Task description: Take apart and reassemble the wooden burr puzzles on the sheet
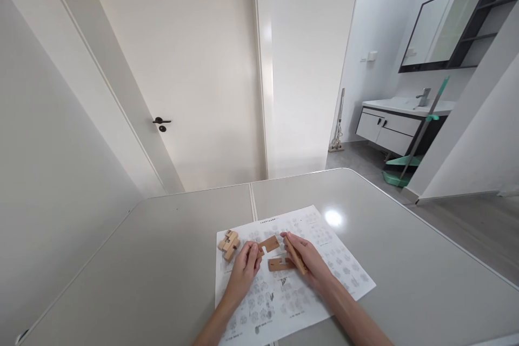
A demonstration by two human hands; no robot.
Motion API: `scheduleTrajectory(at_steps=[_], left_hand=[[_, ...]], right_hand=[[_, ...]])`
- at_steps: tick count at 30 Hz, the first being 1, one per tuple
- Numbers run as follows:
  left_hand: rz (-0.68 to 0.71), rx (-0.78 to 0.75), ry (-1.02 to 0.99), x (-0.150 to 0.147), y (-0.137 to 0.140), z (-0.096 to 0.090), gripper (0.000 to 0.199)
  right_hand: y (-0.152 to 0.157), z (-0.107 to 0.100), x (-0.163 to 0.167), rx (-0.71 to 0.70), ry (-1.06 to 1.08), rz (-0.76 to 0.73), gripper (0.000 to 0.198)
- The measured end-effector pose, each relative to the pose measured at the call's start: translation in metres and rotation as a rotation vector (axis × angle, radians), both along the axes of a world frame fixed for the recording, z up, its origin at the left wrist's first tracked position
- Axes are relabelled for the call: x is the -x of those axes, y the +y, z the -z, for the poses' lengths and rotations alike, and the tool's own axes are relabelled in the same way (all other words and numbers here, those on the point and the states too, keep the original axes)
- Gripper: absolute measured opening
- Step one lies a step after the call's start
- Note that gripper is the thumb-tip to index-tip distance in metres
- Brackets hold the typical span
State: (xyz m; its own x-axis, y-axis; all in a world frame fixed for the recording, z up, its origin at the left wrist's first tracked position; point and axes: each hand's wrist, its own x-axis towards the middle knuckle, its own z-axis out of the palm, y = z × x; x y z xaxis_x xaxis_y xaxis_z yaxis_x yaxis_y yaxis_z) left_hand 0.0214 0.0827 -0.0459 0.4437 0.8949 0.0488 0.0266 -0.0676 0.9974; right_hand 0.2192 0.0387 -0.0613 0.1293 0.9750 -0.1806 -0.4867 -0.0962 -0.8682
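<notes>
My left hand (246,260) is closed, its fingers curled around the near end of a notched wooden puzzle piece (270,244) that sticks out to the right. In my right hand (306,259) a long wooden puzzle bar (297,257) is gripped between thumb and fingers, tilted over the paper. Beneath it another notched wooden piece (276,265) lies flat, its right end partly covered by the bar and hand. Left of my hands rests an interlocked cluster of wooden blocks (229,244). All lie over a white printed sheet (259,292) with rows of small grey diagrams.
The sheet lies on a grey folding table (162,270) with a seam across its middle. Beyond stand a white door (203,65) with a black handle (162,120). To the right are a washbasin cabinet (389,127), a mirror (450,27) and a green dustpan (395,178).
</notes>
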Motion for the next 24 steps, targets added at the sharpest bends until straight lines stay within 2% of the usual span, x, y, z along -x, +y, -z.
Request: scheduleTrajectory(at_steps=[4, 7, 13, 20, 24], left_hand=[[0.054, -0.009, 0.012, 0.0, -0.002, 0.001, 0.045], [0.1, -0.015, 0.039, 0.0, -0.003, 0.002, 0.045], [0.168, 0.002, 0.037, 0.001, -0.005, 0.002, 0.041], [0.198, -0.046, 0.094, 0.001, -0.008, -0.002, 0.04], [0.16, -0.098, 0.146, 0.001, -0.01, 0.0, 0.04]], right_hand=[[0.003, 0.005, -0.004, -0.038, 0.319, -0.053, 0.029], [0.005, 0.008, -0.003, -0.016, 0.424, -0.06, 0.024], [0.004, 0.013, -0.002, -0.013, 0.279, -0.101, 0.037], [0.001, 0.009, -0.001, -0.052, 0.275, -0.102, 0.04], [0.0, 0.007, 0.003, -0.116, 0.29, -0.098, 0.038]])
